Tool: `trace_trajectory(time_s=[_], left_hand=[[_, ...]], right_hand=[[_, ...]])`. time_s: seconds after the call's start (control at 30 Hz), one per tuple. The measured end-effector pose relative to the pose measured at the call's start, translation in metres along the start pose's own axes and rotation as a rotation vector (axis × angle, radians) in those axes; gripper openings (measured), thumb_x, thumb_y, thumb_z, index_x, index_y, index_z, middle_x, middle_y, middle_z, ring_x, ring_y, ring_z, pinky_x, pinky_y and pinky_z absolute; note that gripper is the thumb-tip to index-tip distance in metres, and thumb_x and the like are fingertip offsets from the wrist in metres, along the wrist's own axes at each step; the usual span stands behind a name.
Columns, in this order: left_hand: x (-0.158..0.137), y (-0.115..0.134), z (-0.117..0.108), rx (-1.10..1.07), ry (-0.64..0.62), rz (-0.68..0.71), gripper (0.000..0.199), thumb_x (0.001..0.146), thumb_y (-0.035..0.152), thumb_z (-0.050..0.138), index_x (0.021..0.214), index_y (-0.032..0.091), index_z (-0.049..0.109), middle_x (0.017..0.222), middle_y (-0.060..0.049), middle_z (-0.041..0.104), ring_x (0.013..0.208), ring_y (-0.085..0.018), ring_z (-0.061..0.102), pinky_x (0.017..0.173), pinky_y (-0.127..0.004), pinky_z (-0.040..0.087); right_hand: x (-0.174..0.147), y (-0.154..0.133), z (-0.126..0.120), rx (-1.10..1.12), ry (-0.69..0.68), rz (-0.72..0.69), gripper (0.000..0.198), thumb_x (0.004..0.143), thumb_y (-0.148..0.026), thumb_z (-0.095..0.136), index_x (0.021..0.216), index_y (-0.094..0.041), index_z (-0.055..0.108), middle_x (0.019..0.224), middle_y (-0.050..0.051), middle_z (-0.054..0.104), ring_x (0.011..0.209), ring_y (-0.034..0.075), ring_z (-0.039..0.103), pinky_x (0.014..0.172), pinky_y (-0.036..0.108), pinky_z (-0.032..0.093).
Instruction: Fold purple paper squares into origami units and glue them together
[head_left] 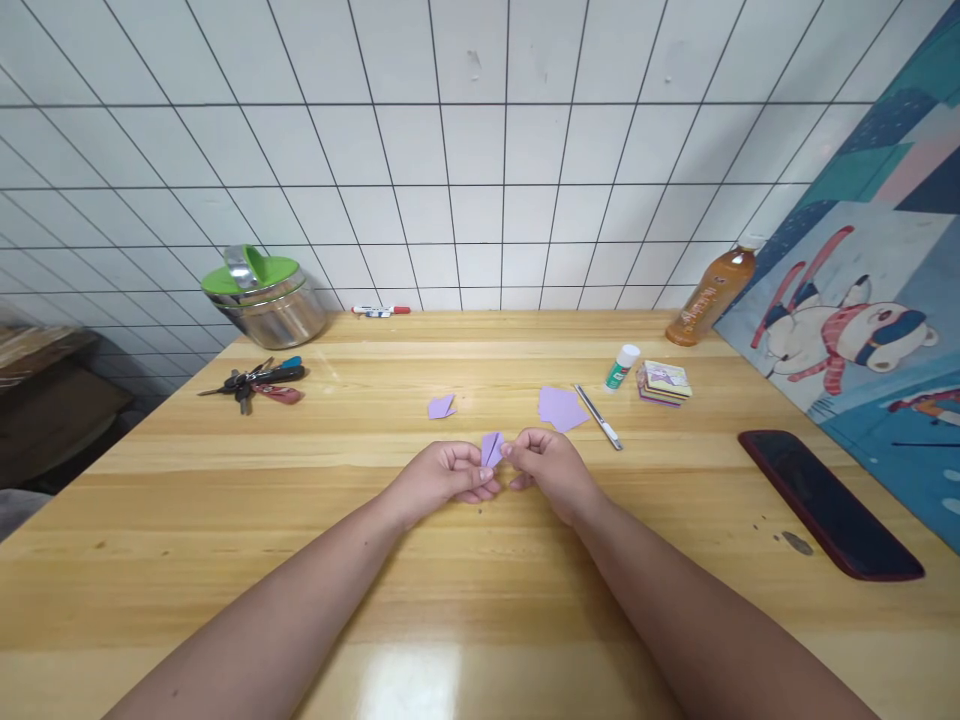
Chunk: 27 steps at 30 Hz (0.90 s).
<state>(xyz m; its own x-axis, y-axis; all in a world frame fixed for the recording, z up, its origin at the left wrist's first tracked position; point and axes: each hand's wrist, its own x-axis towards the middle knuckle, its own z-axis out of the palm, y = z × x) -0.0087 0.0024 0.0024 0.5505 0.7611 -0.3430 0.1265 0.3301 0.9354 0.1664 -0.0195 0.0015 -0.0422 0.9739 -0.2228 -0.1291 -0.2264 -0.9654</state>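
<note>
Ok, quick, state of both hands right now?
Left hand: closed, holding the folded purple paper.
Right hand: thumb and finger closed at the same paper's right edge.

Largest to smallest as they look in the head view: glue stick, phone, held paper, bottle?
1. Phone
2. Bottle
3. Glue stick and held paper: too alike to rank, since the left hand partly covers the paper.
</note>
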Motion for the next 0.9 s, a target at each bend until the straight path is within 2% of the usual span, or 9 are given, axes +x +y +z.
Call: trace_trajectory(time_s=[0.1,0.27,0.4,0.57,0.67,0.77,0.9], left_hand=[[0.001,-0.001,0.0,-0.018,0.024,0.006,0.028,0.065,0.036,0.074,0.076,0.013,0.061,0.074,-0.007,0.072,0.069,-0.015,0.067,0.068,-0.027,0.051],[0.0,-0.001,0.0,-0.011,0.016,0.006,0.028,0.066,0.036,0.073,0.075,0.013,0.06,0.071,-0.006,0.072,0.063,-0.014,0.066,0.065,-0.026,0.051],[0.0,-0.002,0.002,0.073,0.005,0.004,0.028,0.066,0.037,0.073,0.074,0.013,0.06,0.072,-0.007,0.071,0.063,-0.014,0.065,0.062,-0.025,0.05],[0.001,-0.003,0.01,0.134,0.006,0.064,0.028,0.068,0.038,0.07,0.069,0.013,0.058,0.073,-0.008,0.07,0.062,-0.013,0.063,0.061,-0.025,0.049],[0.0,-0.003,0.011,0.137,-0.006,0.114,0.029,0.067,0.038,0.071,0.07,0.013,0.057,0.07,-0.005,0.068,0.061,-0.012,0.061,0.06,-0.024,0.046],[0.0,-0.004,0.01,0.11,-0.044,0.175,0.029,0.069,0.037,0.07,0.08,0.013,0.059,0.073,-0.003,0.067,0.064,-0.011,0.06,0.062,-0.023,0.044],[0.002,-0.008,0.009,0.026,0.022,0.156,0.029,0.07,0.039,0.069,0.077,0.013,0.058,0.076,-0.006,0.067,0.067,-0.013,0.061,0.066,-0.026,0.046]], right_hand=[[-0.002,-0.002,0.001,0.022,-0.001,0.001,0.031,0.061,-0.039,0.072,0.061,-0.016,0.051,0.057,-0.005,0.048,0.05,0.006,0.045,0.047,0.021,0.05],[-0.006,-0.004,0.004,-0.017,-0.094,-0.025,0.039,0.06,-0.041,0.073,0.089,-0.019,0.061,0.083,0.002,0.061,0.069,0.013,0.058,0.049,0.021,0.05],[-0.003,0.0,0.003,-0.01,-0.042,-0.056,0.032,0.062,-0.044,0.072,0.073,-0.015,0.062,0.07,0.002,0.062,0.062,0.011,0.056,0.051,0.021,0.047],[-0.002,0.001,0.001,0.068,-0.013,-0.02,0.034,0.057,-0.043,0.075,0.059,-0.016,0.054,0.058,-0.002,0.059,0.05,0.008,0.052,0.05,0.021,0.045],[-0.002,0.0,-0.001,-0.009,-0.029,-0.04,0.034,0.058,-0.044,0.074,0.061,-0.016,0.055,0.063,0.0,0.061,0.054,0.009,0.053,0.05,0.021,0.045],[0.0,0.002,-0.001,-0.162,-0.053,-0.094,0.031,0.064,-0.045,0.069,0.066,-0.016,0.059,0.063,0.0,0.06,0.056,0.011,0.053,0.047,0.021,0.044],[0.0,0.005,0.001,-0.315,-0.056,-0.203,0.022,0.071,-0.038,0.063,0.079,-0.017,0.063,0.066,0.0,0.061,0.055,0.011,0.053,0.046,0.021,0.042]])
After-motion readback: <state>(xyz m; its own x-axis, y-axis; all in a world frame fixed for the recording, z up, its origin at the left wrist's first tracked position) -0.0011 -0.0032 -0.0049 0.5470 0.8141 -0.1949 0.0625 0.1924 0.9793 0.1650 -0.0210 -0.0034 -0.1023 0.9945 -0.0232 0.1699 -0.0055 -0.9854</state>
